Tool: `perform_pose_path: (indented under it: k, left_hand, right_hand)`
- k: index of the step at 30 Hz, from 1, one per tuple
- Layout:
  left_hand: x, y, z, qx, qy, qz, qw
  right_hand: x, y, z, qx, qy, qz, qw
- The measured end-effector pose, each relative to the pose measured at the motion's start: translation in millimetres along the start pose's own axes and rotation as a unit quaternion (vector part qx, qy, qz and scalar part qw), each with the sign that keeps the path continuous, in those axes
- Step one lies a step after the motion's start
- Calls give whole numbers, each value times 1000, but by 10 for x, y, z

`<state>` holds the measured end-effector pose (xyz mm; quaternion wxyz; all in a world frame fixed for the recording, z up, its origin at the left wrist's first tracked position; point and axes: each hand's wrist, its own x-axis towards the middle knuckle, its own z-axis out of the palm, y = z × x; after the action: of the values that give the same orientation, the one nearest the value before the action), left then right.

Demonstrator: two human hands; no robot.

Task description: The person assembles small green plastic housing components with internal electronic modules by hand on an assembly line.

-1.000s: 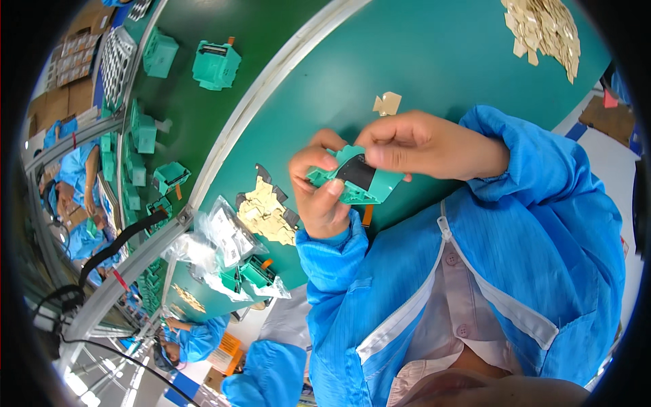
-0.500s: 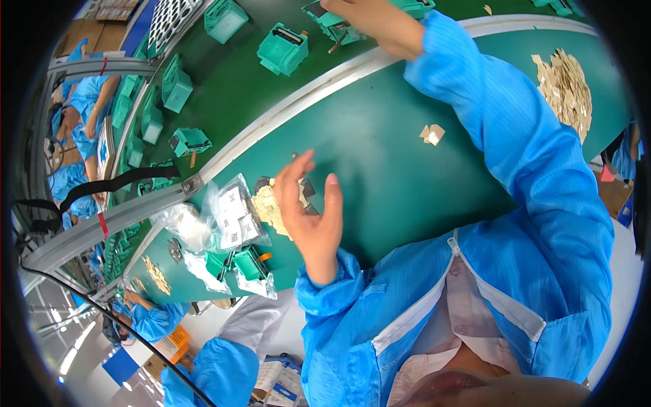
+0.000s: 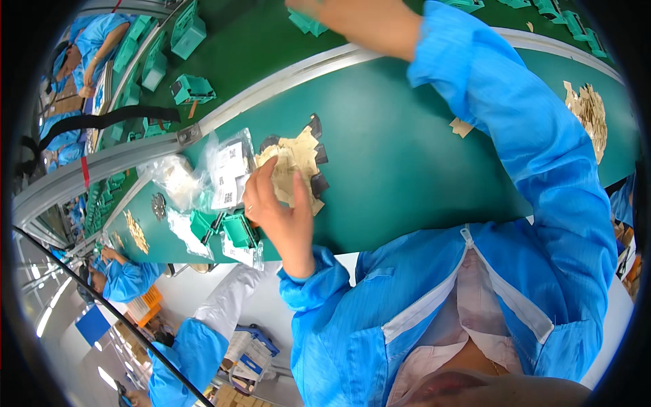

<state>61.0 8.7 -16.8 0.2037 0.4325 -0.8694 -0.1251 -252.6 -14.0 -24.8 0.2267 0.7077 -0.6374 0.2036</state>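
My left hand (image 3: 281,214) hovers at the near edge of a pile of beige paper pieces (image 3: 298,159), fingers curved and apart, with nothing in it. Small dark parts (image 3: 320,154) lie along the pile's right side. Just left of the fingers are green plastic housings with black parts (image 3: 237,229). My right hand (image 3: 366,24) reaches over the rail onto the green belt. Its fingertips are blurred and partly cut off by the top edge, beside a green plastic part (image 3: 306,22); whether they grip it is hidden.
A metal rail (image 3: 291,80) divides the worktop (image 3: 380,156) from the belt, where more green housings (image 3: 192,88) stand. Clear bags with white labels (image 3: 229,166) lie left of the paper pile. A larger beige heap (image 3: 587,115) is far right. Other people in blue (image 3: 132,275) are at left.
My left hand has moved left and nearer, uncovering more of the beige pile. My right hand has shifted left over the belt. The whole view has shifted, and housings on the belt have changed place.
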Motion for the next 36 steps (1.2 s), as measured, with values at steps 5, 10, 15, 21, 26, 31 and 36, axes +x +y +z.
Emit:
perform_pose_path:
  k: [5, 10, 15, 21, 26, 31, 36]
  left_hand:
    - [15, 158, 149, 65, -57, -24, 996]
    - [125, -5, 265, 63, -29, 38, 997]
    - [219, 66, 409, 94, -18, 9, 995]
    - [257, 247, 353, -61, -3, -45, 997]
    - [182, 772, 322, -412, -107, -32, 904]
    - [80, 1111, 263, -532, -200, -61, 821]
    - [10, 1209, 376, -640, -265, -151, 706]
  right_hand:
    - [20, -47, 402, -67, -165, 43, 983]
    - [-321, -301, -140, 72, -58, -31, 995]
    - [-930, -496, -761, 76, -155, -17, 985]
    - [-1234, -604, -1042, 167, -106, 55, 979]
    - [-1228, -847, -1153, 454, -15, 246, 856]
    - [-1425, -748, -1256, 700, -86, 365, 608]
    - [-1593, -769, -1350, 712, -18, 410, 570]
